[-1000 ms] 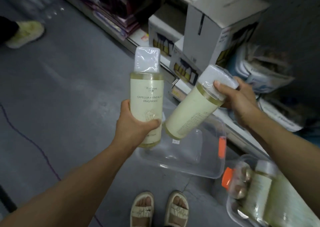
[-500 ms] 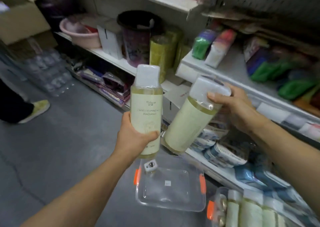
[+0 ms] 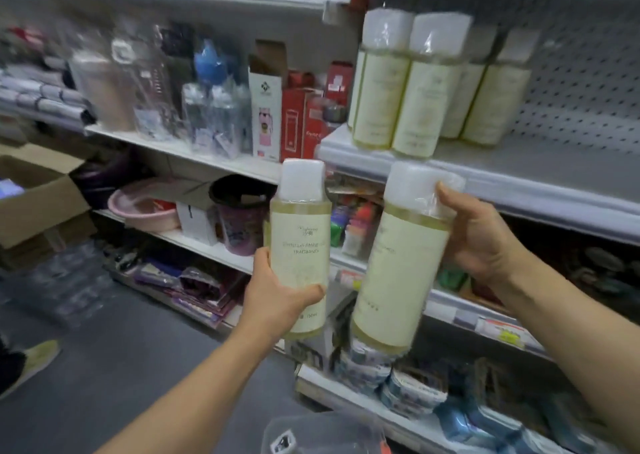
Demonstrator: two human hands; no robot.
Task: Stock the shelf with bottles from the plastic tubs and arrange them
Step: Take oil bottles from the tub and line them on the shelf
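Note:
My left hand (image 3: 277, 296) grips the lower half of an upright pale-yellow bottle (image 3: 300, 242) with a white wrapped cap. My right hand (image 3: 479, 237) holds a second, like bottle (image 3: 401, 273) near its cap, nearly upright and leaning slightly right. Both bottles hang in the air just below the front edge of a grey shelf (image 3: 519, 173). On that shelf stand several of the same bottles (image 3: 420, 86) in a tight group at its left end. A corner of a clear plastic tub (image 3: 318, 434) shows at the bottom edge.
To the right of the standing bottles the grey shelf and its pegboard back (image 3: 588, 83) are bare. Left of it are shelves with boxes (image 3: 266, 107), wrapped flasks, a pink basin (image 3: 138, 208) and a dark bucket (image 3: 239, 211). A cardboard box (image 3: 31, 204) sits far left. Someone's shoe (image 3: 38, 358) is on the floor.
The view has tilted up from the floor to the shelves. Both hands have lifted their bottles toward the grey shelf, and the right bottle has swung from a slant to nearly upright.

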